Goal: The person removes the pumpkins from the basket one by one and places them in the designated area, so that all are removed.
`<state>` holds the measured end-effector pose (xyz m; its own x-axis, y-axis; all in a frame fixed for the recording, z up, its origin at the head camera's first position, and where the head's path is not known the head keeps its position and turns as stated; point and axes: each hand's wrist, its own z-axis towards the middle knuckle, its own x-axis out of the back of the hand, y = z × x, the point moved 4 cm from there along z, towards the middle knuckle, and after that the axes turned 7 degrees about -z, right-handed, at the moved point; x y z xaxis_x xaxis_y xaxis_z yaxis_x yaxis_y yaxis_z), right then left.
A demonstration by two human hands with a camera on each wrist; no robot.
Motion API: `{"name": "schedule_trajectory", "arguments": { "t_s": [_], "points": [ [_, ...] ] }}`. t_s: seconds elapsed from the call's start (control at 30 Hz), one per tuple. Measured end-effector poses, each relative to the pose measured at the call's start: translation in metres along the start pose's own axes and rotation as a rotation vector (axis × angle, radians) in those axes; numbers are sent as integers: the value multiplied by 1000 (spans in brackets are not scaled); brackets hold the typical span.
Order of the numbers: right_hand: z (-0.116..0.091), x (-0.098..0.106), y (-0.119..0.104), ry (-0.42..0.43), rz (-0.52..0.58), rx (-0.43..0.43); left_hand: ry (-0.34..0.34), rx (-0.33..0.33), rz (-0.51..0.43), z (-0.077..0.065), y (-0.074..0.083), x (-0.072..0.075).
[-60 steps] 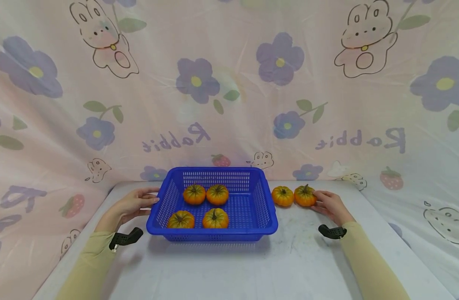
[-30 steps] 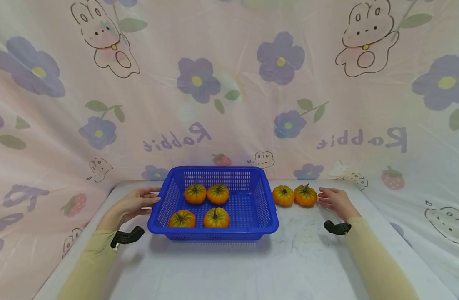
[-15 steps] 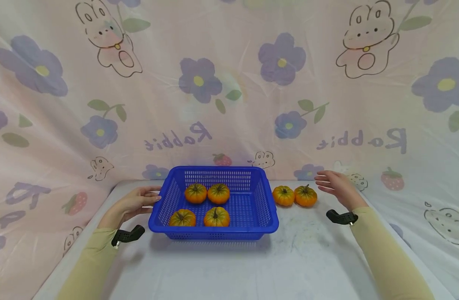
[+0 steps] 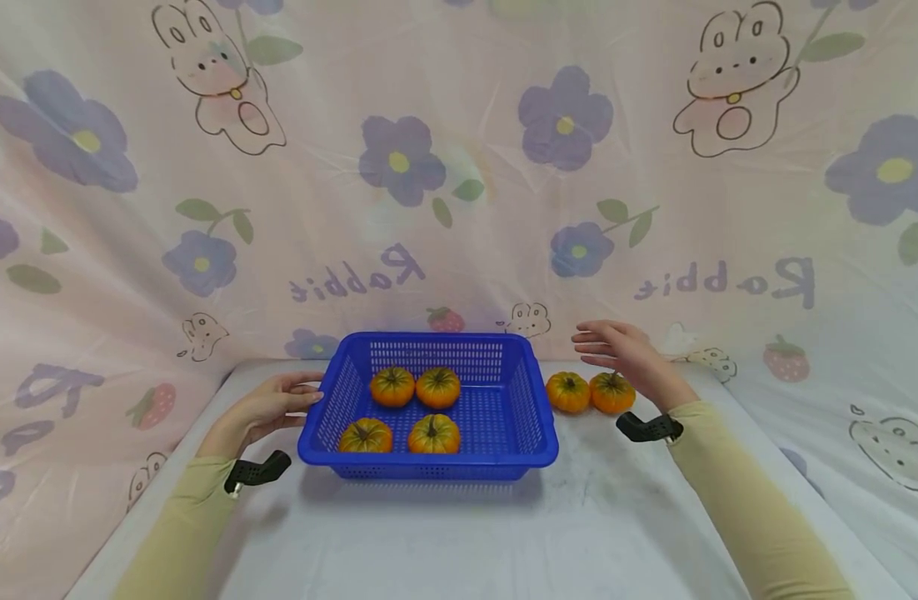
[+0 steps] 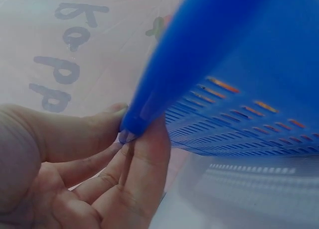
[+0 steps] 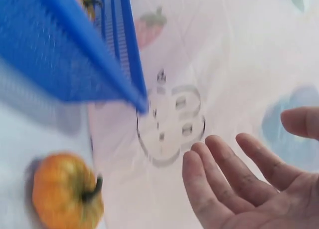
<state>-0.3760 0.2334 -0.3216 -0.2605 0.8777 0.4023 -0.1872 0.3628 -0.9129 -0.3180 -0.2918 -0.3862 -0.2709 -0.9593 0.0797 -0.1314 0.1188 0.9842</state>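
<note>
Centre-left, my left hand (image 4: 267, 406) pinches the blue basket (image 4: 429, 459); my right hand (image 4: 626, 353) hovers empty, likely between transfers, next needing to grasp a pumpkin (image 4: 434, 435).

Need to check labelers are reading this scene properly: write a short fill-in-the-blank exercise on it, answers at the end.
1. The color of the basket is ____.
2. Inside it sit ____ orange pumpkins.
3. Outside it, on the white table, the head view shows ____ more pumpkins.
4. The left hand grips the basket, while the right hand holds ____.

Missing words: blue; four; two; nothing.
</note>
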Motion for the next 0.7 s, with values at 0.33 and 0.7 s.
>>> {"name": "schedule_trajectory", "arguments": {
  "t_s": [0.33,0.7],
  "points": [
    [14,-44,-31,-82,25,58,-6,2,-13,0,0,0],
    [23,-97,-42,-251,71,78,25,27,15,3,-2,2]
  ]
}}
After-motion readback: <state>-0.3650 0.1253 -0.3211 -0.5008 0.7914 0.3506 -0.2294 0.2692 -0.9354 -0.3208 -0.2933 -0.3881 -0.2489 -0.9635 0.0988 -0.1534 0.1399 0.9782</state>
